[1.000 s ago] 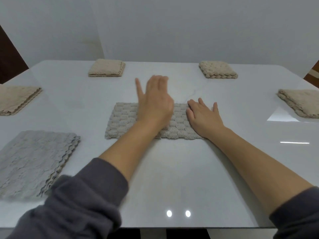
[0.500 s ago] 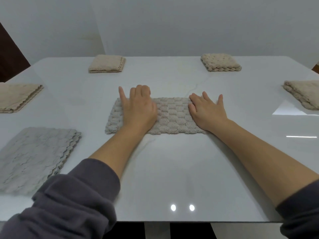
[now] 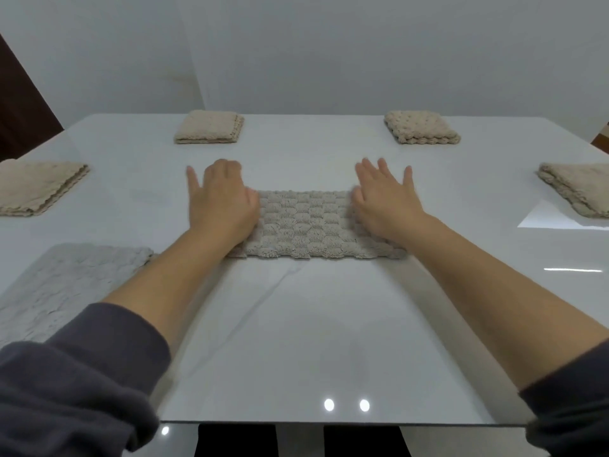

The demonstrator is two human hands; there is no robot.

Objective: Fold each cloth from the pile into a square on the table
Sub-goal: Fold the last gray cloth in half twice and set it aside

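Beige cloth pressed flat by left hand; right hand likewise.

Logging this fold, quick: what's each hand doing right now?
Left hand: open, pressing on the left end of the middle cloth.
Right hand: open, fingers spread, pressing on its right end.

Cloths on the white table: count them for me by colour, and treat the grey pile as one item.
Beige folded square cloths: 4
Grey-beige knobbly cloth under the left hand and right hand: 1
Pale grey cloth pile: 1
Total: 6
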